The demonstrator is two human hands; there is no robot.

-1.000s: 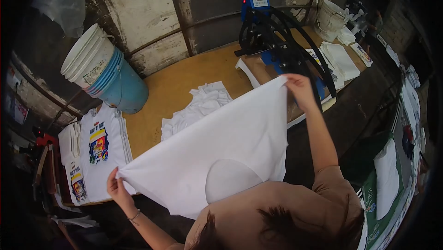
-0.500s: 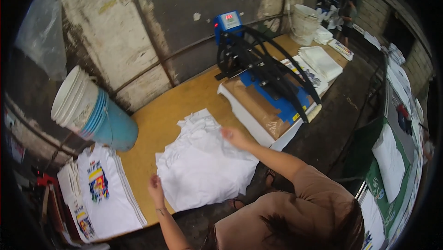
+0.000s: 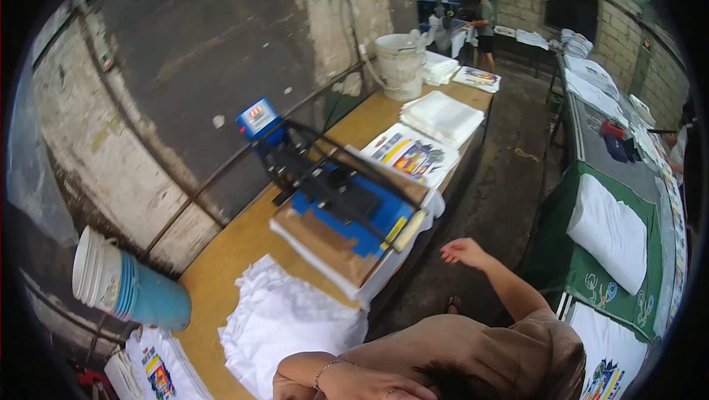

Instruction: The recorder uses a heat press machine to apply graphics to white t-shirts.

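My right hand point(image 3: 464, 252) is in the air over the aisle, to the right of the heat press point(image 3: 343, 197). Its fingers are loosely apart and hold nothing. Across the front of my body lies my left forearm, with a bracelet on the wrist. My left hand point(image 3: 373, 383) is low by my chest, cut off at the lower edge, so its fingers are mostly hidden. A heap of white shirts point(image 3: 292, 326) lies on the yellow-brown table point(image 3: 210, 263), left of the press. The press is closed over a white cloth, its black handle hanging towards the aisle.
Nested buckets point(image 3: 136, 282) and printed shirts point(image 3: 164, 367) are at the left. Past the press lie a printed shirt point(image 3: 413, 155), folded white shirts point(image 3: 443, 118) and a white bucket point(image 3: 400, 66). Across the aisle, a folded white cloth point(image 3: 609, 234) rests on green fabric. A person point(image 3: 484, 27) stands far back.
My view has turned right, towards the press and aisle. My right hand has left the white shirts for the aisle side. My left hand has come in from the table to my chest.
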